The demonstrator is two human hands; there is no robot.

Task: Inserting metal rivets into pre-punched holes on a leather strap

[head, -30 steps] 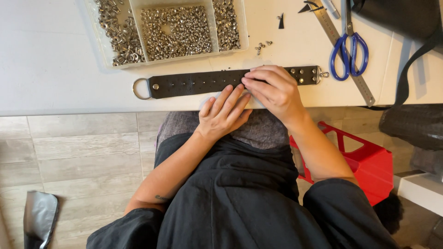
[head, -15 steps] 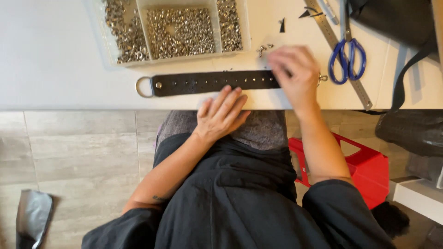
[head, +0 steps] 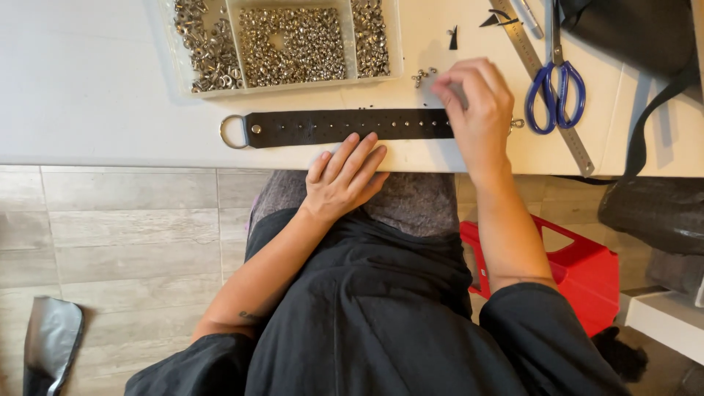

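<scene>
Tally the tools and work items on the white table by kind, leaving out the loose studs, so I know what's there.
Black leather strap: 1
Clear compartment box of metal studs: 1
Blue-handled scissors: 1
Metal ruler: 1
Pen, partly out of frame: 1
Total: 5
The left hand rests on the strap's edge; the right hand covers its other end.

strap [head: 345, 126] lies flat on table [head: 95, 95], ring end to the left. compartment tray [head: 286, 44] sits behind it. scissors [head: 556, 81] and ruler [head: 546, 88] lie right. loose rivets [head: 423, 75] lie between tray and strap.
</scene>
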